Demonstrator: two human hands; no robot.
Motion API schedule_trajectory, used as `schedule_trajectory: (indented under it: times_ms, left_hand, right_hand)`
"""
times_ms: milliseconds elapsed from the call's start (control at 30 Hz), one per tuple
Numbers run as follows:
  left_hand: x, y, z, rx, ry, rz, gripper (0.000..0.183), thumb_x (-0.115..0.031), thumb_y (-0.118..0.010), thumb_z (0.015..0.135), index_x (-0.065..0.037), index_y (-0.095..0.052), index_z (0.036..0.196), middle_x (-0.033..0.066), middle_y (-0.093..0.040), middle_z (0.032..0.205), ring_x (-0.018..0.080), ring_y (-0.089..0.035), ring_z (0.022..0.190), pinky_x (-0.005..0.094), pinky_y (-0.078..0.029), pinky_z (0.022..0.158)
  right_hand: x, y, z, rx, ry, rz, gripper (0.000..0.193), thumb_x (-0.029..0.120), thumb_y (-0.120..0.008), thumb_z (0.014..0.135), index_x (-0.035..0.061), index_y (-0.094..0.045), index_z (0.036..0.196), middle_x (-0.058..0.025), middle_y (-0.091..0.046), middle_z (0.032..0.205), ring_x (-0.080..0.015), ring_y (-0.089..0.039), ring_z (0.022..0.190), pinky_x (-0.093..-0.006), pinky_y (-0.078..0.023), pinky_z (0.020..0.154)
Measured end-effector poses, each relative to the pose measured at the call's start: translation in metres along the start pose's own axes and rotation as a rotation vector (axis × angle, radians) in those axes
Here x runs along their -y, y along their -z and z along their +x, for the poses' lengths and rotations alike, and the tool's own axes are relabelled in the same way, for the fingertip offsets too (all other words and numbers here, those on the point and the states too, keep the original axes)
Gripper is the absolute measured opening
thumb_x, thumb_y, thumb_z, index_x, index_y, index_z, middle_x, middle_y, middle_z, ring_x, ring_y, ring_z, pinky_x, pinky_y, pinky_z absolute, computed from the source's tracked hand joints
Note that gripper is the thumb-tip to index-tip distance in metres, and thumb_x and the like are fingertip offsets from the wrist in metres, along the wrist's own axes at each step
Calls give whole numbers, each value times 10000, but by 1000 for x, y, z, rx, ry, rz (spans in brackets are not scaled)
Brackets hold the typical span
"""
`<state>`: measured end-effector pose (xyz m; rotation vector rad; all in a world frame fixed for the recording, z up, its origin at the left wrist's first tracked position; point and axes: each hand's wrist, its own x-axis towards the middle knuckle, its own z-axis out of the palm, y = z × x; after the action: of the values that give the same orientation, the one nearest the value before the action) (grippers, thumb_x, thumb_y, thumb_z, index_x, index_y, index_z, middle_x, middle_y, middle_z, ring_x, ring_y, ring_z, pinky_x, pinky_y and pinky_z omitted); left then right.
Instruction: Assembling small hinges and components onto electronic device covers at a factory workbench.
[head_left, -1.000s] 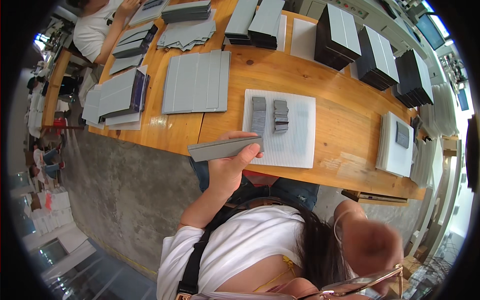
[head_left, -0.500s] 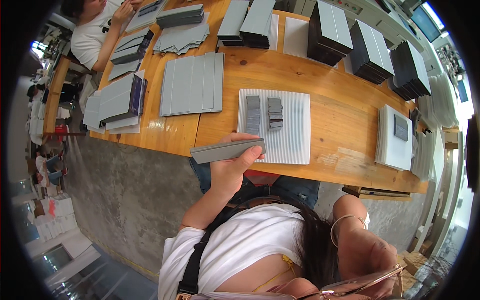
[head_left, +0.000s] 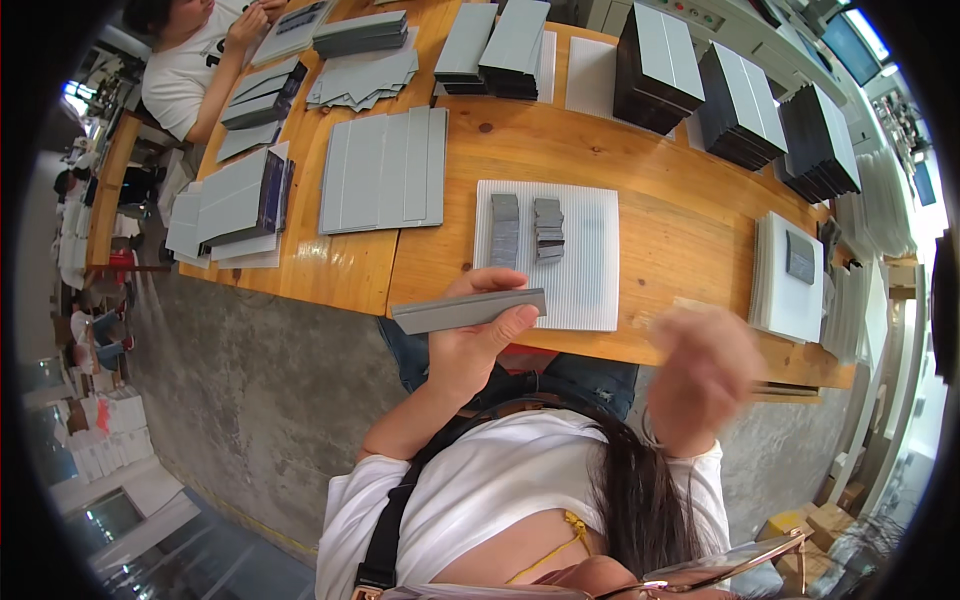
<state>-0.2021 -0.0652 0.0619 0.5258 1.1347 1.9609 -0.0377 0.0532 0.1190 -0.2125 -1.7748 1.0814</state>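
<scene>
My left hand (head_left: pixel 465 355) grips a thin bundle of long grey strips (head_left: pixel 440 313), thumb on its right end and fingers behind. It is held level over the table's front edge, just before a white ribbed board (head_left: pixel 590 295). On that board lie two short rows of small dark grey pieces: a neat one (head_left: pixel 505 235) on the left and a more uneven one (head_left: pixel 548 230) beside it. My right hand (head_left: pixel 705 365) hangs apart from everything near the front edge, right of the board. Motion smears its fingers, so their pose is unclear.
Tall stacks of grey sheets (head_left: pixel 658 65) stand along the back right of the wooden table (head_left: pixel 690 240). Flat grey sheets (head_left: pixel 380 170) lie left of the board. White boards with a small grey piece (head_left: pixel 800 255) are at right. A co-worker (head_left: pixel 180 90) sits at far left.
My right hand has come forward and up from beside the glasses to the table's front edge. My left hand, still holding the strips, has shifted slightly right and nearer to me.
</scene>
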Motion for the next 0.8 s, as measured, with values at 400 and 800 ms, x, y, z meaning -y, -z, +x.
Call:
schedule_trajectory:
  times_ms: [400, 800]
  left_hand:
    - [5, 1, 3, 113, 4, 103, 185, -58, -717, 810, -19, -601, 949, 28, -638, 861, 56, -587, 773, 173, -476, 663]
    - [8, 2, 1, 65, 26, 153, 211, -62, -705, 812, 10, -612, 988, 41, -655, 890, 52, -598, 778, 168, -488, 652]
  right_hand:
    - [-52, -36, -15, 218, -504, 350, 176, -1, -711, 774, -38, -648, 934, -115, -638, 900, -186, -608, 832, -278, -493, 742]
    - [-49, -36, -22, 114, -774, 551, 155, 12, -673, 830, -56, -616, 957, -74, -625, 921, -120, -612, 860, -239, -509, 772]
